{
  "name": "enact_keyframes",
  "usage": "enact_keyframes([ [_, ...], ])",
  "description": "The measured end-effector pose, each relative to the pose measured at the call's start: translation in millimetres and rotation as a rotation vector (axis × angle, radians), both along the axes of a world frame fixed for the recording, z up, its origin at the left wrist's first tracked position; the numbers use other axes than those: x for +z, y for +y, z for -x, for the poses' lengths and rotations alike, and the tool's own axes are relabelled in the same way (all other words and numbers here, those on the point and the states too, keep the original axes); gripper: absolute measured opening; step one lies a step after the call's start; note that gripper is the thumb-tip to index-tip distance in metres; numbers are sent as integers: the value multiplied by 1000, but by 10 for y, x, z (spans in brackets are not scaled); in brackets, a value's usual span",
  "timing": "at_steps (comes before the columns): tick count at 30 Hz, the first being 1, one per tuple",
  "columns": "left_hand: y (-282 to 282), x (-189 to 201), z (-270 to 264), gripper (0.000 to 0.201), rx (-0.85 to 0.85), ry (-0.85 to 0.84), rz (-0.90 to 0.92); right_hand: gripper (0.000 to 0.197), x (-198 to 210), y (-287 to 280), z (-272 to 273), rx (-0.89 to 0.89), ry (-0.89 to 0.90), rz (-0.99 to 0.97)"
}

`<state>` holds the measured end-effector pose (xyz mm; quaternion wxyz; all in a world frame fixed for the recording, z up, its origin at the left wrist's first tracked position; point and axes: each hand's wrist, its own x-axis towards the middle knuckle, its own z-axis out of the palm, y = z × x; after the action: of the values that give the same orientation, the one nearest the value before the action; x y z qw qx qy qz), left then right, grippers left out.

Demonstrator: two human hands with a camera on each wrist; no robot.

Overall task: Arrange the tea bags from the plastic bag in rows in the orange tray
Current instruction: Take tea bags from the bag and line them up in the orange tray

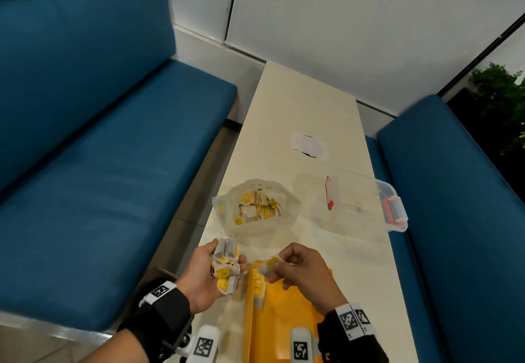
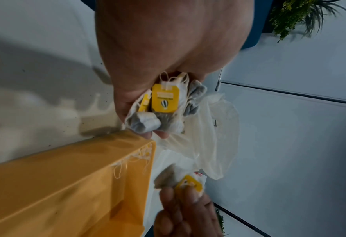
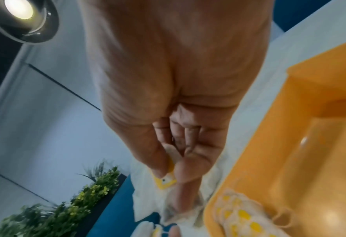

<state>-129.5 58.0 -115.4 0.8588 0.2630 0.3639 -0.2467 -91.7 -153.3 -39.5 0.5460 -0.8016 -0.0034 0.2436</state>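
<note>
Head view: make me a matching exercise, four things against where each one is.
Things:
1. bunch of tea bags
2. single tea bag
3. plastic bag
4. clear box

Places:
A. on the table by its right edge, past the tray
B. held in the left hand
C. on the table just beyond both hands, open, tea bags inside
D. pinched in the right hand over the orange tray

Pairs: 1-B, 2-D, 3-C, 4-A
</note>
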Motion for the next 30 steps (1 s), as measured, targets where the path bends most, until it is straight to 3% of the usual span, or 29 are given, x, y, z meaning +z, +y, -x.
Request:
enact_keyframes([
  [10,-27,3,-14,73,-54,-36,11,12,-535,-200,183,-32,200,141],
  [19,-166,113,-5,69,-87,-54,7,13,-803,-71,276,1,324,248],
  [30,-279,111,60,69,-165,-76,23,18,-871,64,270,-60,294,281],
])
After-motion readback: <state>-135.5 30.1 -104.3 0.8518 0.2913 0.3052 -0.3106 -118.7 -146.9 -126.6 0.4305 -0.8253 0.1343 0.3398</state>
